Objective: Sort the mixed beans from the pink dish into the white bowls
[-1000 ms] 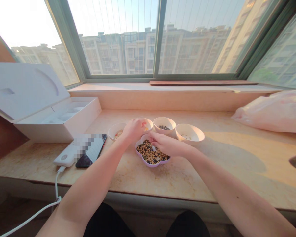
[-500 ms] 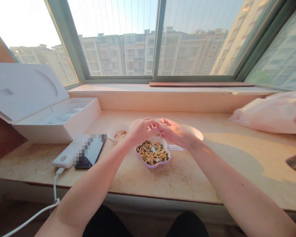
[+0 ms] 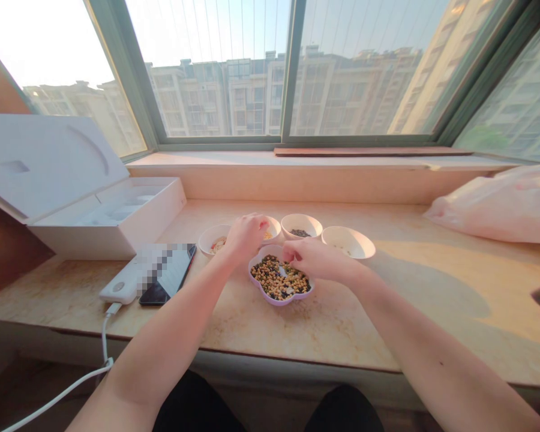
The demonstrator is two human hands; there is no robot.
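A purple-rimmed, flower-shaped bowl [image 3: 280, 301] of mixed tan, black and green beans stands before me. At its back right edge is my right hand [image 3: 317, 258], fingertips pinched over the beans; whatever they hold is too small to make out. My left hand [image 3: 246, 237], fingers curled together, is above a white bowl [image 3: 275, 229] of yellowish beans and hides part of it. I cannot see what is in its fingers. Further bowls sit in the row: one with pale and reddish pieces [image 3: 207, 243], one with dark beans [image 3: 302, 223], one with a few pale bits [image 3: 360, 245].
On the left are an open white box [image 3: 148, 219], a phone [image 3: 173, 279] and a white power bank [image 3: 119, 288] with a cable [image 3: 104, 336]. A plastic bag [image 3: 499, 207] lies at the right. The counter's front edge runs before my knees.
My hands were together above the flower-shaped bowl and have parted. The left has moved slightly left over the yellowish-bean bowl; the right has lowered to the flower-shaped bowl. The small bowls are less covered.
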